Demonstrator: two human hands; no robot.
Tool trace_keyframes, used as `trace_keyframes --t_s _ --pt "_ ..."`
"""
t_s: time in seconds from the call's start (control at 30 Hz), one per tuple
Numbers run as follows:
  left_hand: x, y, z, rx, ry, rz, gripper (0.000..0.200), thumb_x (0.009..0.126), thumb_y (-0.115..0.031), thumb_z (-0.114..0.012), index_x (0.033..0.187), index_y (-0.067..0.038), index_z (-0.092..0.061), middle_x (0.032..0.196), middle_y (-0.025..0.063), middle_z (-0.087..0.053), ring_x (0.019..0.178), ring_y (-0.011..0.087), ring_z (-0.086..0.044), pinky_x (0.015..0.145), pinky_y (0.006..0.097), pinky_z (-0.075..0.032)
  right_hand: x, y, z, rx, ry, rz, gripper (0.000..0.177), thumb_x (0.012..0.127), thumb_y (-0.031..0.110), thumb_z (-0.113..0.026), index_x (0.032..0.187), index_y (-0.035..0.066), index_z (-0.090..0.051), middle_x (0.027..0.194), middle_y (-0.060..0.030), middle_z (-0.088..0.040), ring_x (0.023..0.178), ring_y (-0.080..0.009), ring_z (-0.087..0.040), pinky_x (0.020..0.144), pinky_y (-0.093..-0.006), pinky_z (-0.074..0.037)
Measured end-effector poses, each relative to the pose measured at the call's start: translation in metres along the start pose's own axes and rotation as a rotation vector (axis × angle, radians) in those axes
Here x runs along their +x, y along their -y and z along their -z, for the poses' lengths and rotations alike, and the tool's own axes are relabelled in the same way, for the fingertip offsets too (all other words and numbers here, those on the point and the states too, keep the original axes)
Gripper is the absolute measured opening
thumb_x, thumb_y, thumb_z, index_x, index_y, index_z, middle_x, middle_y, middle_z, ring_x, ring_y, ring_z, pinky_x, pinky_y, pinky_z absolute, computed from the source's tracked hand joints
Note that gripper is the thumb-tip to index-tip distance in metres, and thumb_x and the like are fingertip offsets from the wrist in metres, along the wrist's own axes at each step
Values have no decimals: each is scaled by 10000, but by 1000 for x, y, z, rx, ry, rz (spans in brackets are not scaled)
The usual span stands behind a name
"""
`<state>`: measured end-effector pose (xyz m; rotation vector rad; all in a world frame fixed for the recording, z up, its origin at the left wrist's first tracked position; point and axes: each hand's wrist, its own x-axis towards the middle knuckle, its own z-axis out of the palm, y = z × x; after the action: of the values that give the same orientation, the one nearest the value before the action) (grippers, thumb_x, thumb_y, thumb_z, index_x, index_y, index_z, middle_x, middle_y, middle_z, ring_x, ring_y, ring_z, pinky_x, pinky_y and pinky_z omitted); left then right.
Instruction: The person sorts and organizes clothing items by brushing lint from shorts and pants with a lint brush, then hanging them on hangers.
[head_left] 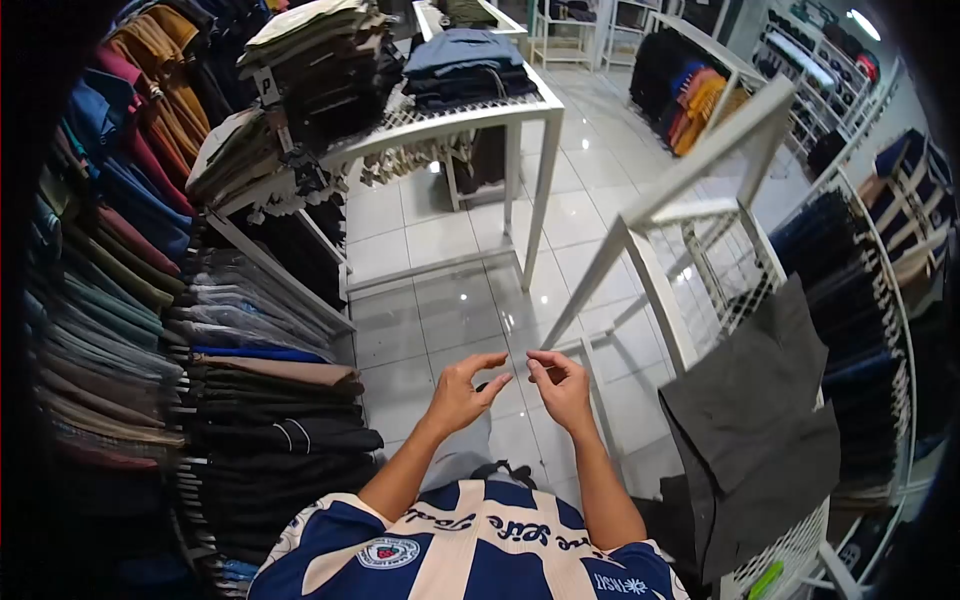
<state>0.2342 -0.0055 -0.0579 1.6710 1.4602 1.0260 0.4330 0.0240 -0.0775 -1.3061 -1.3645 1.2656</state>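
Observation:
Both hands are raised in front of the striped shirt, over the tiled floor. My left hand (466,393) has its thumb and fingers apart, with nothing between them. Close beside it, my right hand (560,388) has curled fingers and its thumb near the index finger; no object shows in it. The fingertips of the two hands face each other across a small gap. Dark grey trousers (750,420) hang over a white mesh rack (690,350) to the right of my right hand, not touched by it.
A white table (540,105) ahead holds stacks of folded clothes (465,65). Hanging garments (265,400) fill the left side. On the right, more dark clothes (835,290) hang on a curved rail. White tiled floor (440,240) lies between the furniture.

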Motion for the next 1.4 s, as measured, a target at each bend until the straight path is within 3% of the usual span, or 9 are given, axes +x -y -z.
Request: trace_keyframes --t_s 0.23,0.47,0.6,0.73,0.9,1.1,1.17,1.23,1.4 --pt "104 82 22 -253 23 206 361 967 -216 -719 1280 -37 -694 1156 169 -755 1097 252 -731 971 358 -552 151 -21 -69 157 62 -102 244 993 212 -699 1160 42 -749 904 -42 -748 790 -109 -692 661 -252 -514" --pt "289 237 31 -271 -150 202 341 1012 -212 -633 1290 -16 -665 1089 147 -757 1003 211 -722 885 343 -553 350 -77 -142 165 39 -125 310 1026 292 -651 1237 75 -718 1077 -21 -728 937 -118 -656 715 -283 -530" --pt "388 293 31 -383 -229 202 532 1029 -208 -577 1524 -69 -440 1438 174 -591 1205 260 -658 1003 366 -518 440 -98 -174 110 -20 39 378 1036 264 -626 1356 63 -641 1225 -74 -695 1031 -149 -631 867 -325 -530" --pt "431 289 39 -327 -209 322 596 1033 -76 -498 1600 -120 -318 1613 167 -387 1346 291 -552 1100 391 -449 488 -97 -190 3 -136 50 412 1034 240 -624 1399 50 -599 1339 -112 -650 1160 -212 -613 991 -369 -494" --pt "439 280 34 -401 -168 234 613 1014 -21 -487 1596 -149 -342 1576 158 -437 1367 285 -537 1099 385 -458 526 -96 -183 36 -113 72 492 1074 333 -535 1459 26 -528 1473 -136 -566 1345 -281 -542 1123 -399 -400" --pt "439 260 33 -297 -37 241 578 1005 -10 -463 1562 -156 -427 1478 172 -552 1360 262 -558 1059 370 -481 536 -77 -164 277 -69 -58 457 1041 331 -596 1337 -14 -644 1192 -90 -715 1104 -175 -620 1005 -310 -449" --pt "439 257 35 -281 -2 265 565 1007 -34 -484 1563 -100 -410 1477 198 -562 1351 336 -561 1066 397 -490 534 -61 -158 376 -112 -132 416 1022 252 -625 1304 -53 -650 1094 -117 -750 983 -172 -700 914 -286 -528" --pt "437 254 35 -277 -77 76 526 1021 -51 -492 1543 -95 -446 1479 188 -564 1336 332 -574 1061 392 -498 535 -54 -152 405 -114 -105 393 990 182 -643 1300 -60 -650 1076 -120 -756 920 -157 -713 857 -266 -550" --pt "433 248 33 -308 -56 71 475 1034 -77 -537 1507 -94 -501 1409 168 -609 1327 267 -585 1020 374 -512 534 -56 -141 482 -85 -89 351 964 115 -640 1269 -56 -668 1034 -108 -756 850 -143 -698 818 -263 -551"
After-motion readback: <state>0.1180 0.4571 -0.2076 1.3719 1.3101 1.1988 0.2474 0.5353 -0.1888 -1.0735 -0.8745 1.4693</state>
